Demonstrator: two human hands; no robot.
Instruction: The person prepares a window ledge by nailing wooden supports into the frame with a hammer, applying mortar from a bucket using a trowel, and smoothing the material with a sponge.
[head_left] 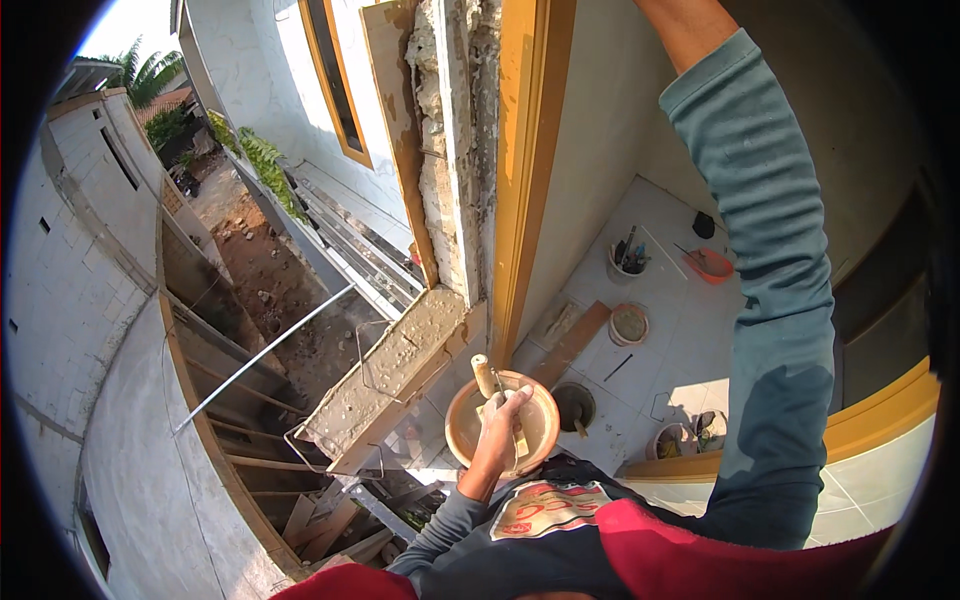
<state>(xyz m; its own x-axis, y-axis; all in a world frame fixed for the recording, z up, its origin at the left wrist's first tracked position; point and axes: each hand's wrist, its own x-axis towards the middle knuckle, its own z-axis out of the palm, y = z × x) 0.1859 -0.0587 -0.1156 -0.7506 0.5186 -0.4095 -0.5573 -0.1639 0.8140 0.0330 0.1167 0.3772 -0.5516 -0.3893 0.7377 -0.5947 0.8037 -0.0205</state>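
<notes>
My left hand (497, 420) is closed around a trowel, whose wooden handle (482, 372) points up and away from me. Just beneath this hand is a round orange-brown bowl (548, 440) with a little grey-brown residue inside. Whether the fingers also grip the bowl, I cannot tell. My right arm (765, 270), in a grey-green sleeve, stretches upward, and its hand lies beyond the top edge. Ahead of the bowl, wet grey mortar fills a wooden form (390, 372), with bent thin metal rods (365, 365) around it. Above it rises a rough mortar column (432, 130) between boards.
A yellow-brown door frame (530, 150) stands beside the column. On the tiled floor at right are a tool bucket (627, 262), a mortar bucket (629, 324), a dark bucket (572, 405) and an orange basin (710, 265). A white pole (265, 352) slants at left above a drop.
</notes>
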